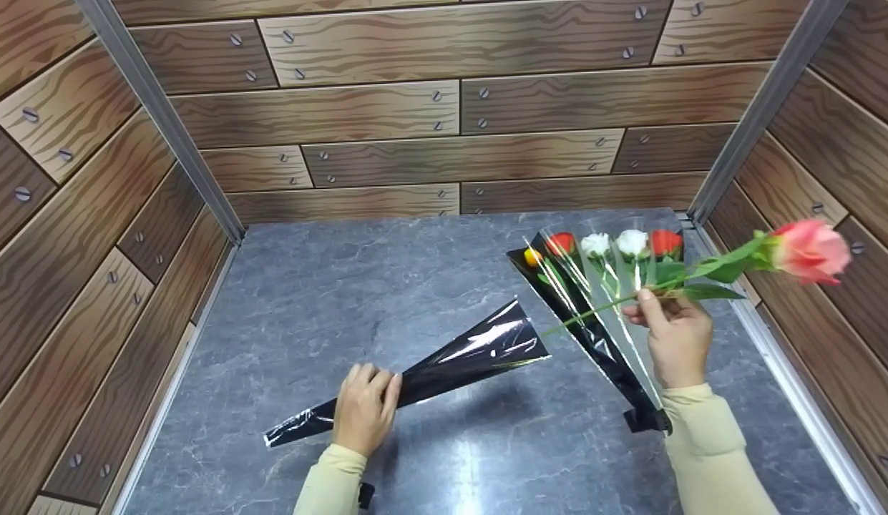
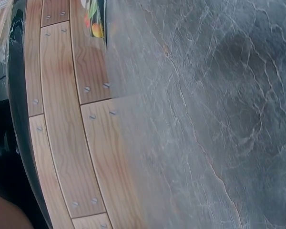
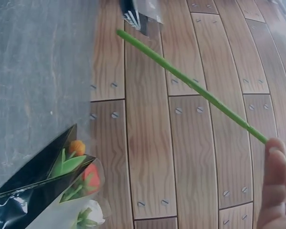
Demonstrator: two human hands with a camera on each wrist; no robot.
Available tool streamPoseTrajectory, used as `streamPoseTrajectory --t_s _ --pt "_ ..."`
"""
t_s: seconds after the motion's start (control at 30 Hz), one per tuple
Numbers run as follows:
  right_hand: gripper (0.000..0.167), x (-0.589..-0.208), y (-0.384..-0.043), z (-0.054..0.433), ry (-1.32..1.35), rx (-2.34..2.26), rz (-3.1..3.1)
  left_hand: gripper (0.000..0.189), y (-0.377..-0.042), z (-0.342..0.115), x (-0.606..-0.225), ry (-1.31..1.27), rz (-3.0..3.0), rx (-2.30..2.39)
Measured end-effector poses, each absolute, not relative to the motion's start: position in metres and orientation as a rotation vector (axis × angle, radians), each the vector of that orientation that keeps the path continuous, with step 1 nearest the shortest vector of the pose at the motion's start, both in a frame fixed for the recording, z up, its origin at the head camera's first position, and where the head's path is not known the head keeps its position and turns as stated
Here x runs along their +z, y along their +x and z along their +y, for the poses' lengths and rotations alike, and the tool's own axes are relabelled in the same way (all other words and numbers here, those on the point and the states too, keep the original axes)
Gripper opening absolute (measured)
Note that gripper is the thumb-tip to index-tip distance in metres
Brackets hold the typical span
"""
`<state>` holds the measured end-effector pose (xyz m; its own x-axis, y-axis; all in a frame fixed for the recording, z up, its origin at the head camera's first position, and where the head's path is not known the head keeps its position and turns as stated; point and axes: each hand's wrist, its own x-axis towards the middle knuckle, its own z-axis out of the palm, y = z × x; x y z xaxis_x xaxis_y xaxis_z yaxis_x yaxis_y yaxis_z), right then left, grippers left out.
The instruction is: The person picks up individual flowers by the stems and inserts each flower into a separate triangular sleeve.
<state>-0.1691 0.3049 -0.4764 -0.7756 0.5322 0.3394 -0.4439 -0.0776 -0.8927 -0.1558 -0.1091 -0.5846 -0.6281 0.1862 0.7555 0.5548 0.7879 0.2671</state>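
Note:
My left hand (image 1: 365, 404) grips a black cellophane flower sleeve (image 1: 458, 365) around its narrow half, its wide mouth facing up and right. In the left wrist view the sleeve (image 2: 16, 100) shows as a dark band along the left edge. A pink artificial rose (image 1: 810, 250) is held by its green stem between the thumb and fingers of my right hand (image 1: 678, 343). The bare lower end of the stem (image 3: 190, 83) points at the sleeve's mouth; in the right wrist view a small gap separates them. Some right fingers are hidden behind the thumb and stem.
Wrapped flowers lie fanned at the right of the grey marble-look table (image 1: 286, 300): a yellow-orange bloom (image 1: 532, 257), red roses (image 1: 560, 243) and white roses (image 1: 632, 243). Wood-print walls (image 1: 386, 107) enclose the back and both sides.

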Motion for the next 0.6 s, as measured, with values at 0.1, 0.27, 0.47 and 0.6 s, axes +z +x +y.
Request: streamPoseTrajectory --t_s 0.1,0.27,0.47,0.6 --pt "0.023 -0.474 -0.171 0.306 -0.101 1.91 -1.481 0.025 -0.156 -0.109 -0.585 -0.549 -2.221 -0.625" --pt "0.017 -0.472 -0.172 0.303 -0.123 1.931 -1.435 0.024 -0.155 -0.108 -0.584 -0.551 -2.223 -0.632" --pt "0.014 -0.472 -0.17 0.295 -0.128 1.947 -1.439 0.022 -0.155 -0.105 -0.581 -0.558 -2.23 -0.64" --pt "0.012 -0.476 -0.171 0.288 -0.15 1.992 -1.45 0.019 -0.155 -0.103 -0.58 -0.56 -2.232 -0.65"
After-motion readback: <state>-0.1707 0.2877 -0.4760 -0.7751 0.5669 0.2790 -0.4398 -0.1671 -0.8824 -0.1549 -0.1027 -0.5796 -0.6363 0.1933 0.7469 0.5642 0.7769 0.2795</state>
